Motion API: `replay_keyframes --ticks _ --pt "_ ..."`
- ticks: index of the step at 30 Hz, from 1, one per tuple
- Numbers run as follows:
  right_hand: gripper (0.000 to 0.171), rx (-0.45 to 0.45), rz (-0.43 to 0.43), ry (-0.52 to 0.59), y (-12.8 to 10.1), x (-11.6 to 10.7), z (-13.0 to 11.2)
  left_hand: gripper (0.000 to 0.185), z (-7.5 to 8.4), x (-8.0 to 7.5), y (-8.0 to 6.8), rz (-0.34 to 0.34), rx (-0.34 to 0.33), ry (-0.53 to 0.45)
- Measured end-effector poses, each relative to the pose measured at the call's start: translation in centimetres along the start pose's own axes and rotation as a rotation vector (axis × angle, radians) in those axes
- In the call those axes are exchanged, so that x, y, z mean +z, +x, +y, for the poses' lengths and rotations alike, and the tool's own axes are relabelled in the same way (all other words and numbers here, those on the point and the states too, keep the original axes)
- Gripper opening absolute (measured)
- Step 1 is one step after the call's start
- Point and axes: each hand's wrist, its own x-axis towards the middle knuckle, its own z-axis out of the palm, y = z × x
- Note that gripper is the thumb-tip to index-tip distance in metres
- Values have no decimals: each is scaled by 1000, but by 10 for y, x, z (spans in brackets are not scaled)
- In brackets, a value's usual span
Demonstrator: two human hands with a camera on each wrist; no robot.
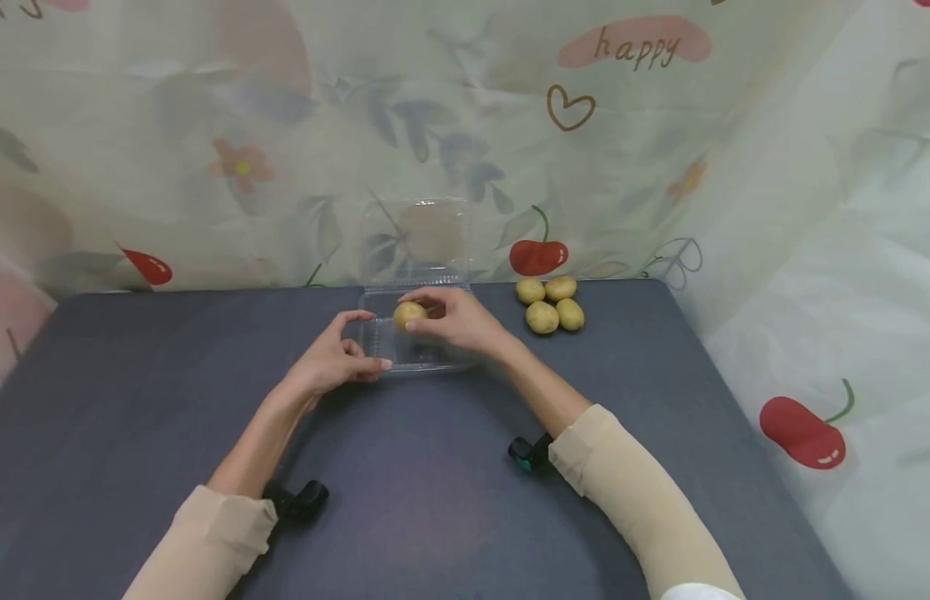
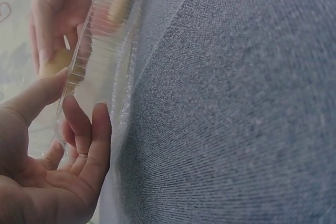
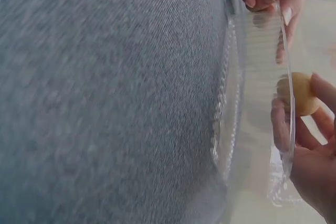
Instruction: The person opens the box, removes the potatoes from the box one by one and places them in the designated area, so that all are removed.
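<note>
On grey table [image 1: 172, 375], right hand [image 1: 457, 321] lowers first potato [image 1: 408, 315] into clear clamshell box [image 1: 416, 354] gripped by left hand [image 1: 332, 362]; four potatoes [image 1: 550, 303] wait.

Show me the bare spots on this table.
Bare: table left of left hand; near strip between the sleeves. Crowded: clear container, where right hand holds a potato, and the potato pile.
</note>
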Motion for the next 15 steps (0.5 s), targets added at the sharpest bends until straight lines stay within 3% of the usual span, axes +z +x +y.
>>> replay_keyframes --ticks 15 --pt "41 -25 95 41 -19 -18 5 87 -1 0 1 -2 10 -1"
